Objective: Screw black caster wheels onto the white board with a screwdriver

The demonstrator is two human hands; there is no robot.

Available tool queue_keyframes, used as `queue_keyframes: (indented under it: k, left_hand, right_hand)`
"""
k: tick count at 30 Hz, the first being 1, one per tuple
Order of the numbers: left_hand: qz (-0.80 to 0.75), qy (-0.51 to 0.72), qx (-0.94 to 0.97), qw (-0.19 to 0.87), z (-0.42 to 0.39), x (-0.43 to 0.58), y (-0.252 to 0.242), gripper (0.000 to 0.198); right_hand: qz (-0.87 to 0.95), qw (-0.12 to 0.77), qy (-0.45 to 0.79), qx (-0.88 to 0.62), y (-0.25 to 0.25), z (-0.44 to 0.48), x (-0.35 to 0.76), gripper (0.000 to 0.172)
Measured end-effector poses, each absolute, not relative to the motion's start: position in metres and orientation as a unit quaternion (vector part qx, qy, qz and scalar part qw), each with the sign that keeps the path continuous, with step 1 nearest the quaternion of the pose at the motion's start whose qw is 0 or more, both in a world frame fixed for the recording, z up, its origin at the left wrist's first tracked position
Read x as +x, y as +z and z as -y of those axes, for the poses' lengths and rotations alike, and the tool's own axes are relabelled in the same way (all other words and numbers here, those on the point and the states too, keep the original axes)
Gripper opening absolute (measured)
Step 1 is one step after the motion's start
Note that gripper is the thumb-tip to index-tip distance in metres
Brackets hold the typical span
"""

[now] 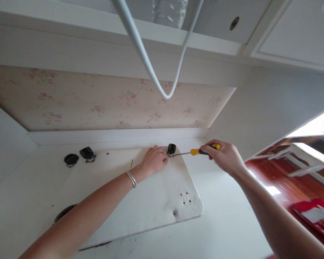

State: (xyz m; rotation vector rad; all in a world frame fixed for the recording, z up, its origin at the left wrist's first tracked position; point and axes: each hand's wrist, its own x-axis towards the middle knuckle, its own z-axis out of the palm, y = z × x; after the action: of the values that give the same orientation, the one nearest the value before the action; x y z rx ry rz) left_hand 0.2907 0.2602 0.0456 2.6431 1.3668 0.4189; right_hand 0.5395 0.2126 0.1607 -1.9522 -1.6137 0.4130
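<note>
My right hand (223, 155) is closed around the yellow and black handle of a screwdriver (196, 151). The screwdriver's thin shaft points left, and its tip meets the metal base of a black caster (171, 148) at the upper right corner of a white board (151, 194). Beside that caster is my left hand (155, 159), its fingers bent together at the base; what they pinch, if anything, is too small to make out. A silver bangle circles the left wrist. Four small holes and a round metal fitting (174, 213) show in the board's right end.
Two loose-looking black casters (86, 153) (71, 159) sit at the left, with another dark round part (64, 212) partly behind my left forearm. A white cable (166, 95) hangs in front. Flowered wallpaper (129, 104) lies beyond; red flooring (280, 190) shows at right.
</note>
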Motion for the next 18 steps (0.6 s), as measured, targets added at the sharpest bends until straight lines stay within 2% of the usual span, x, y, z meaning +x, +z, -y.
queue_keyframes:
  k: [18]
  left_hand:
    - [-0.458,0.132,0.877,0.060,-0.257,0.293,0.039,0.034]
  right_hand:
    - [0.640,0.217,0.099,-0.730,0.174,-0.231,0.520,0.030]
